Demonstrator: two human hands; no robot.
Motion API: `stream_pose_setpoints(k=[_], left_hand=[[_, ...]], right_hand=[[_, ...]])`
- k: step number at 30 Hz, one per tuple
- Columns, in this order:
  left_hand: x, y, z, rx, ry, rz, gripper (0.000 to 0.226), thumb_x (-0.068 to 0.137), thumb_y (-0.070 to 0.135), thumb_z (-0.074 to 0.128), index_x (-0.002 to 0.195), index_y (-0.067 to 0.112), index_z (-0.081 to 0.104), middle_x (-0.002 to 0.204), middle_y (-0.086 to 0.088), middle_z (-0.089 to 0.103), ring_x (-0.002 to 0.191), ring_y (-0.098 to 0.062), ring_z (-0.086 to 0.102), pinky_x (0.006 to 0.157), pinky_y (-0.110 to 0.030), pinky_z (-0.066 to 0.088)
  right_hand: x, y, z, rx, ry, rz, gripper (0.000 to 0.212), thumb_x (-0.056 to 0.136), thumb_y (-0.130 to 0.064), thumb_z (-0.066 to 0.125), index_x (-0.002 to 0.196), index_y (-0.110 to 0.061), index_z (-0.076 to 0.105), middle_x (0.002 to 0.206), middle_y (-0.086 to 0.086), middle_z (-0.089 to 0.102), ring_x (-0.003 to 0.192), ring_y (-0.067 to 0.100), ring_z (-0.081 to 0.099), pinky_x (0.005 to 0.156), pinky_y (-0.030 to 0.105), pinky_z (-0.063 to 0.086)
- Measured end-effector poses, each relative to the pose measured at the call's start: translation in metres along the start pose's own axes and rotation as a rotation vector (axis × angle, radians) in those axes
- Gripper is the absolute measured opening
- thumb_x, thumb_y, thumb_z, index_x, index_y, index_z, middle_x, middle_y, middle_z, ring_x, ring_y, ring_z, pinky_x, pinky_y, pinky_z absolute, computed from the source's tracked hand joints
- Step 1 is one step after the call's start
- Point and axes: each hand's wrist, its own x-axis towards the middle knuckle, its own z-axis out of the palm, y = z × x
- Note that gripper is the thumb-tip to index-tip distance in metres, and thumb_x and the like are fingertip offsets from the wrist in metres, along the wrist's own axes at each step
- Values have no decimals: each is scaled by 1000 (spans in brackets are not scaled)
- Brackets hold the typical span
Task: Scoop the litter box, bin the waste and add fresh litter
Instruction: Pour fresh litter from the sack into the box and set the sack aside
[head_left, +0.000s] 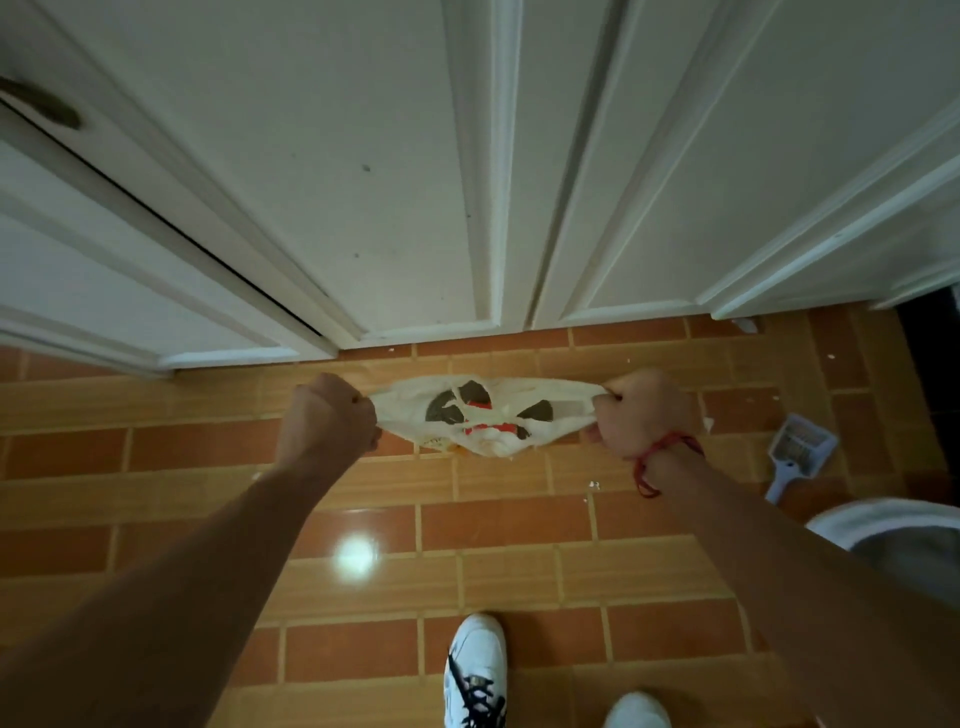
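Plastic waste bag (483, 421) stretches taut just before the door (405, 208), left hand (327, 421) and right hand (644, 415) each fisted on 1 end; pulling evenly should cinch its likely knot without tearing.

No text, number or brand name can be read. The white plastic bag (483, 415) carries a black and red printed mark, but it is crumpled and stretched, so no letters can be made out. The white shoe (475, 670) bears crossed dark stripes without legible lettering.
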Motion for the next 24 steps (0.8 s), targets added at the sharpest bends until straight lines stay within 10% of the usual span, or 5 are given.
stream_pose_setpoints(k=[8, 19, 24], left_hand=[[55, -15, -4, -155, 54, -119, 19, 95, 3, 61, 78, 4, 68, 72, -16, 73, 66, -27, 74, 72, -48, 63], [83, 9, -2, -364, 125, -173, 11, 97, 3, 61, 89, -3, 65, 73, -14, 68, 67, -22, 72, 60, -32, 62], [88, 9, 10, -465, 157, -169, 26, 102, 14, 56, 77, 11, 64, 83, -10, 71, 86, -26, 74, 81, -40, 62]], right_hand=[[35, -63, 22, 183, 131, -158, 28, 94, -12, 54, 67, -9, 62, 62, 10, 70, 60, 23, 72, 65, 48, 61], [70, -90, 18, 330, 207, -128, 14, 95, -9, 54, 86, -11, 64, 68, 13, 70, 60, 20, 73, 66, 41, 62], [82, -85, 17, 416, 138, -142, 12, 94, -8, 56, 96, -9, 68, 83, 10, 73, 73, 17, 74, 74, 38, 61]])
